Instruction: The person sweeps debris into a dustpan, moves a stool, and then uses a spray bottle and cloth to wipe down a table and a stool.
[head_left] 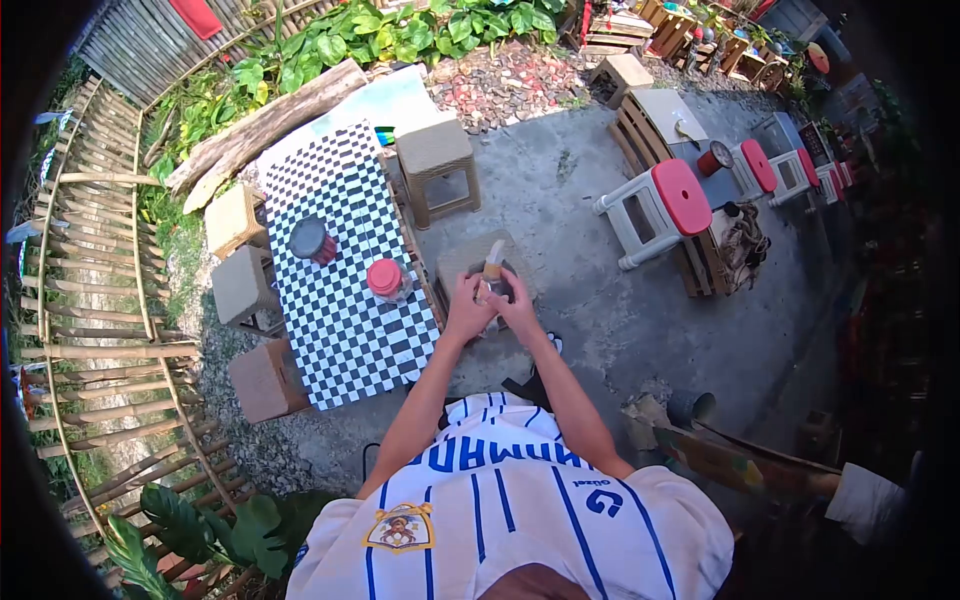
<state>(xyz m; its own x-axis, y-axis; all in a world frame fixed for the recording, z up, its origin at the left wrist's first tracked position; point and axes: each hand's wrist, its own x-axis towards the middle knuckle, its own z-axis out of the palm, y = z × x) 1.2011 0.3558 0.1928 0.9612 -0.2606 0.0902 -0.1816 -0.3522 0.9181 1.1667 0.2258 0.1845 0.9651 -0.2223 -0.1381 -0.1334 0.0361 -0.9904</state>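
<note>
Both of my hands meet in front of me, over a brown stool [497,240]. Between them is a small object [492,270] with a pale, pointed top and a tan band; its lower part is hidden by my fingers. My left hand [470,308] wraps its left side, and my right hand [519,304] closes round its right side. To the left, a table with a black-and-white checkered cover [345,340] bears a jar with a red lid [385,278] and a dark-lidded container [313,241].
Brown stools [437,165] flank the checkered table. A bamboo fence [100,350] runs along the left. Red-topped stools [682,197] and a wooden bench [690,262] are at the right on the concrete floor. A log [265,125] lies beyond the table.
</note>
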